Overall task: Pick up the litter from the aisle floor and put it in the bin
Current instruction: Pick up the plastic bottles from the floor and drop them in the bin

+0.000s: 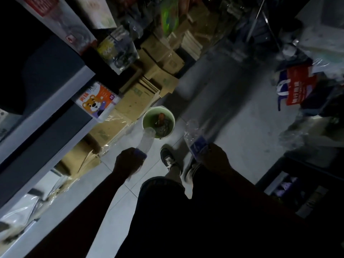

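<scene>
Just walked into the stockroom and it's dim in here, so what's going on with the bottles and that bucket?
A person is walking down the aisle toward a pale green bin that stands on the tiled floor beside stacked cardboard boxes. The left hand holds one clear plastic bottle with a blue label, and the right hand holds a second crumpled bottle. Both bottles are still in hand, short of the bin, which already has some rubbish inside.
</scene>
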The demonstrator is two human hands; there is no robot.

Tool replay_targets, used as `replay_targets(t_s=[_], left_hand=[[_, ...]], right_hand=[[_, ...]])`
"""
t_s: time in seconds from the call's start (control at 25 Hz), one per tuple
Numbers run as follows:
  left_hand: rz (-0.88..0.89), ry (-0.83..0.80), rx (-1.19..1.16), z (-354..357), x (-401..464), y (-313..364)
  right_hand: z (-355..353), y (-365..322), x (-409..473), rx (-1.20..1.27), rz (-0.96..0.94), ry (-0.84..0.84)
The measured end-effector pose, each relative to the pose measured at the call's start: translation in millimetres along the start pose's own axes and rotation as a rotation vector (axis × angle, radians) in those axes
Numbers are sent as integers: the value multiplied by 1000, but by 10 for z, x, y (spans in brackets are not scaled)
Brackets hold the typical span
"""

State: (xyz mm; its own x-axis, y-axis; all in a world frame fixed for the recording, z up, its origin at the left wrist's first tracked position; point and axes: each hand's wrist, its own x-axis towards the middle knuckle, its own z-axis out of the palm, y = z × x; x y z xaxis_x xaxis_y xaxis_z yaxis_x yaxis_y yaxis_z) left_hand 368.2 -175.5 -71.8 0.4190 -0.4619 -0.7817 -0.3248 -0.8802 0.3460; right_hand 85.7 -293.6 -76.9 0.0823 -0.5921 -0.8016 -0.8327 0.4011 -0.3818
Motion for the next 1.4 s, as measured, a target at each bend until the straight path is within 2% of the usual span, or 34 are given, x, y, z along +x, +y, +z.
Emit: replay_targets(t_s=[0.12, 0.28, 0.4, 0.52, 0.64, 0.76, 0.92, 1.08, 1.4], left_hand=[[43, 42, 127, 130, 528, 21], [56, 96, 136, 523, 1518, 38], [54, 129, 136, 872, 2429, -3], [61, 119, 169, 1182, 3259, -57], [-15, 75, 187, 1433, 3713, -178], [-95, 20, 192, 1546, 3586, -289], [-119, -56, 192, 1481, 2871, -289], [-160, -54, 151, 1231, 1971, -58], [-110, 192, -39, 964, 284, 428]], right_hand=[[337, -133, 546, 80, 48, -83], [882, -210, 1558, 141, 123, -182], [1345, -276, 2450, 195, 156, -188], [1734, -231, 3266, 102, 115, -214], [1850, -262, 3582, -73, 137, -233], [1760, -88, 3474, -300, 98, -298], [1319, 159, 2881, -352, 85, -344], [634, -74, 2191, -489, -61, -409], [-364, -736, 1117, -880, -478, -391]])
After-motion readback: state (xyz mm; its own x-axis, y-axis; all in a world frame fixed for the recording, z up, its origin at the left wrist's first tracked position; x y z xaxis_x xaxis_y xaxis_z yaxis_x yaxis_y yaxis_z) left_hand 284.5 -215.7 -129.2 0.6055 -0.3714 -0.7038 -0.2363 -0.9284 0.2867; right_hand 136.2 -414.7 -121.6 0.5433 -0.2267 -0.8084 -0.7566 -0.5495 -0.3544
